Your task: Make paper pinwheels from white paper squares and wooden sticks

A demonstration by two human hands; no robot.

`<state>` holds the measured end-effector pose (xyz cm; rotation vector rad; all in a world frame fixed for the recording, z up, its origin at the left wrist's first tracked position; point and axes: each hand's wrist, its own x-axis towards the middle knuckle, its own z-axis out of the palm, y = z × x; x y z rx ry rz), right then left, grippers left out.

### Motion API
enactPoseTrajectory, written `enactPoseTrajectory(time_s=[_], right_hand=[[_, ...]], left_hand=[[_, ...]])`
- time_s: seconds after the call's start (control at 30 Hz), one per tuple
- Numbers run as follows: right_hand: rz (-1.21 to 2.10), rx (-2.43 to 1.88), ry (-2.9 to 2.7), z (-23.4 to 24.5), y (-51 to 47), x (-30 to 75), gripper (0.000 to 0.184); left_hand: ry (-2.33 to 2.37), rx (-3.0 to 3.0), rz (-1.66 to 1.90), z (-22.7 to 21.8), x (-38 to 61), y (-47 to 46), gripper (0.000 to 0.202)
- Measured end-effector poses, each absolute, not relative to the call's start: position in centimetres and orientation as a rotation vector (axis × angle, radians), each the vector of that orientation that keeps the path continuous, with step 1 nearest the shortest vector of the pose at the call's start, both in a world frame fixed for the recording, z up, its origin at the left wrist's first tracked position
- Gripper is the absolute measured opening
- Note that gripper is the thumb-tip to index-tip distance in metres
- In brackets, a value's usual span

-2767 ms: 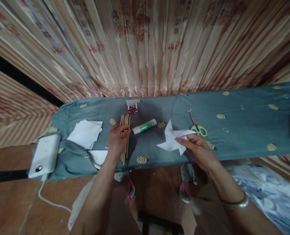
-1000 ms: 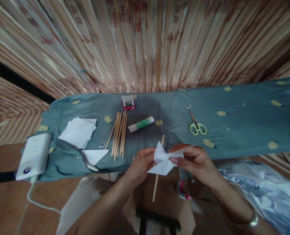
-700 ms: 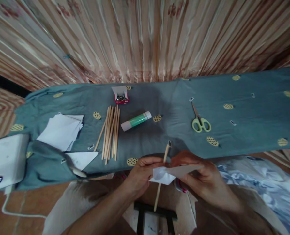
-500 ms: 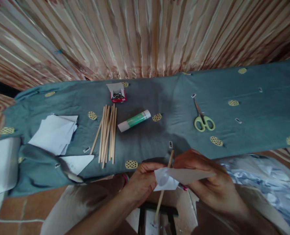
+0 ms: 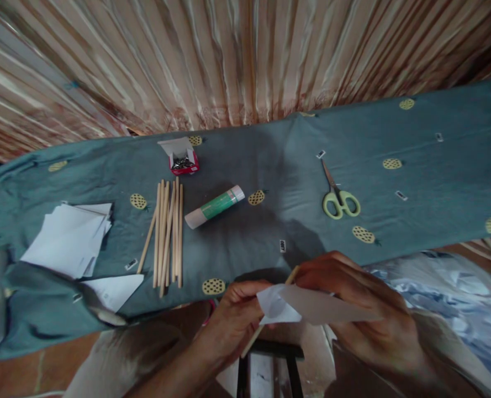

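The paper pinwheel (image 5: 311, 307), a folded white sheet, is held in the air just in front of the near edge of the counter (image 5: 249, 243), low in the view and right of centre. It lies nearly flat, with one folded lobe on its left side.

A wooden stick (image 5: 250, 341) passes behind the pinwheel at a slant. Its upper tip shows above the paper and its lower end projects below the left hand.

Hands:
- Left hand (image 5: 232, 323): closed, fingers pinched on the stick and touching the left edge of the pinwheel.
- Right hand (image 5: 363, 309): closed on the pinwheel from the right, fingers curled over its upper side.

Counter surface: covered by a teal cloth with yellow round motifs.
- Bundle of sticks (image 5: 168, 232): lies left of centre, roughly parallel, pointing away from the person.
- Glue stick (image 5: 214, 206): white with a green label, lying on its side just right of the bundle.
- Small red box (image 5: 182, 158): open, dark metal pieces inside, behind the bundle.
- Scissors (image 5: 337, 198): light green handles, lying to the right, well apart from the glue stick.
- Stack of white paper (image 5: 69, 239): at the left, with a single loose sheet (image 5: 112, 290) near the counter edge.

A striped curtain (image 5: 228, 55) hangs behind the counter.
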<state>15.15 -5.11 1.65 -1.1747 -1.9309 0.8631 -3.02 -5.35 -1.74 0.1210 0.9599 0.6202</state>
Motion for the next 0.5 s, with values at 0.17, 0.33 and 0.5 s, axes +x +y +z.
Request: enactPoseTrajectory(time_s=[0.17, 0.33, 0.5], right_hand=[[0.842, -1.162, -1.935, 1.51, -5.23, 15.49, 0.022], [0.859, -1.173, -1.942, 1.82, -5.19, 15.55, 0.022], [0.881, -1.178, -1.925, 1.93, -5.14, 15.43, 0.02]], left_hand=[[0.976, 0.097, 0.616, -1.69, -2.94, -5.21, 0.04], [0.985, 0.124, 0.629, -1.72, -2.92, -5.13, 0.04], [0.989, 0.119, 0.638, -1.38, -2.84, -4.92, 0.04]])
